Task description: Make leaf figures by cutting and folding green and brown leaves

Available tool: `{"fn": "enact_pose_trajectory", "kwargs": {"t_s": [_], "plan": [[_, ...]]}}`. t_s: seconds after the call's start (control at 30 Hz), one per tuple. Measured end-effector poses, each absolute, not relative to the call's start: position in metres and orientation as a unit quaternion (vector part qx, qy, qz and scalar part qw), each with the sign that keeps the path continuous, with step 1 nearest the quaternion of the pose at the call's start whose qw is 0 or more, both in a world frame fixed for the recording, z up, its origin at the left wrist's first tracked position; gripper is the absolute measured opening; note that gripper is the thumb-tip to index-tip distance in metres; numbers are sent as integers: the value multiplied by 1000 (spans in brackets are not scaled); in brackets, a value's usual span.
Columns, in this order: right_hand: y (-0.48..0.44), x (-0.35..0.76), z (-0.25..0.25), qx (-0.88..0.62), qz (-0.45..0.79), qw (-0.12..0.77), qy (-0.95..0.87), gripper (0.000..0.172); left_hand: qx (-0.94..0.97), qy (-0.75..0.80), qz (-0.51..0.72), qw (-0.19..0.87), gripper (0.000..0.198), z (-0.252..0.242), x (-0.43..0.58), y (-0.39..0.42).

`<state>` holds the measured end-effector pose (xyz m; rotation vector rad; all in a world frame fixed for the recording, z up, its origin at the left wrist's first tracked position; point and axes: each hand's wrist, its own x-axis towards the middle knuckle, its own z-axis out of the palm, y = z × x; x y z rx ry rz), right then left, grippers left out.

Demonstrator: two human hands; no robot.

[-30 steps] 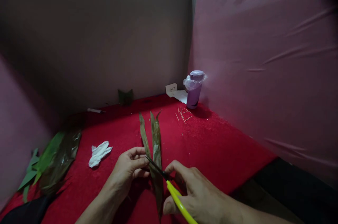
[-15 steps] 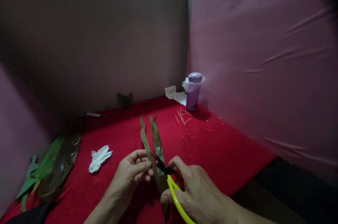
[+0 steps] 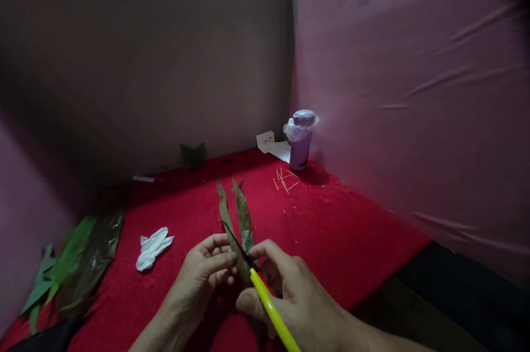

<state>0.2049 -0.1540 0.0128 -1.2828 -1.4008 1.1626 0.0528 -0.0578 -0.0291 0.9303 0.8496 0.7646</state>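
Between its thumb and fingers my left hand [image 3: 207, 266] pinches a long dull-green leaf strip [image 3: 223, 203], which points away from me. My right hand [image 3: 296, 291] grips scissors [image 3: 267, 302] with yellow handles and dark blades. The blades look closed and lie across the strip, just beyond the left fingertips. A second leaf strip [image 3: 243, 214], brownish and shiny, runs alongside on the right and passes behind the scissors. The near ends of both strips are hidden by the hands.
On the red cloth [image 3: 186, 203] lie a crumpled white tissue [image 3: 153, 248], several toothpicks [image 3: 285, 178] and green and brown leaves [image 3: 83, 258] at left. A purple tumbler [image 3: 301, 147] stands by white cards [image 3: 275, 147]. A folded leaf [image 3: 193, 155] sits near the back wall.
The scissor blades have gone from spread to closed across the leaf strip. My right hand has moved slightly left and forward. My left hand keeps its pinch.
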Motion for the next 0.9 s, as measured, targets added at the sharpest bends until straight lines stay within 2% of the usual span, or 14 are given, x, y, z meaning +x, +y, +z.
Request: {"fn": "enact_pose_trajectory", "kwargs": {"t_s": [0.2,0.33,0.47,0.9], "plan": [[-147,208,-15,-579,487,386,-528,31,402,392,344,753,28,-27,51,-57],[-147,209,-16,-590,489,369,-526,28,407,396,348,746,28,-26,51,-58],[-149,208,-12,-598,460,373,-540,34,419,401,357,732,32,-25,53,-59],[-152,206,-6,-596,363,358,-620,29,431,382,381,723,60,-20,56,-67]]}}
